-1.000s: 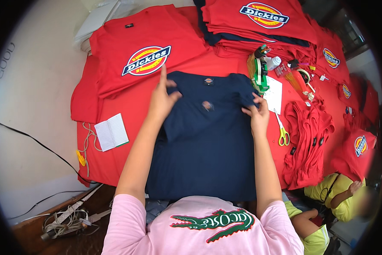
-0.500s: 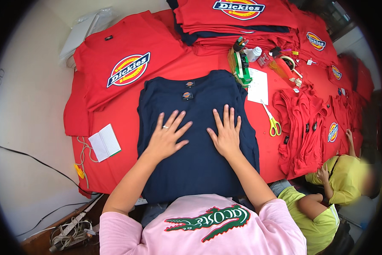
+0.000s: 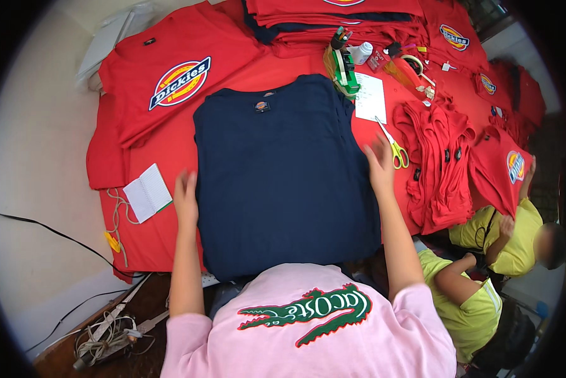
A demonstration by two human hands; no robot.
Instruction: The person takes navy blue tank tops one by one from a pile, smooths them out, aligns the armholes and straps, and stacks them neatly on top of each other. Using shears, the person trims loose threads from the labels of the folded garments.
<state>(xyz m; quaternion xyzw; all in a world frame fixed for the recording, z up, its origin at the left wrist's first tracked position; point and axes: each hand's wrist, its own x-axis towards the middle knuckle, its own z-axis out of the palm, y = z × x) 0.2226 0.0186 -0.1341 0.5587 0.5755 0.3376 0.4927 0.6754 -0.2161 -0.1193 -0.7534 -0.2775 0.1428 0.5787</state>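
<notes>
A stack of navy sleeveless shirts [image 3: 283, 183] lies flat in front of me, neck end away from me, with a small neck label showing. Beside its left edge is my left hand [image 3: 186, 196], fingers extended upward and holding nothing. My right hand [image 3: 380, 165] is at the right edge of the stack, its fingers apart and a little blurred. Both palms face inward toward the fabric; whether they touch it is hard to see. Yellow-handled scissors [image 3: 399, 154] lie just right of my right hand.
Red shirts [image 3: 169, 50] cover the far left, with a notebook [image 3: 147, 194] nearer. A green tape dispenser [image 3: 342, 72], a paper sheet [image 3: 370, 99] and bunched red garments [image 3: 435, 167] are at the right. A person in yellow [image 3: 516, 233] handles a red shirt. Cables [image 3: 110, 337] lie lower left.
My hands have gone from lying flat on the navy shirts out to the stack's two sides. At the right, the other person has raised part of a red shirt. The view has shifted slightly.
</notes>
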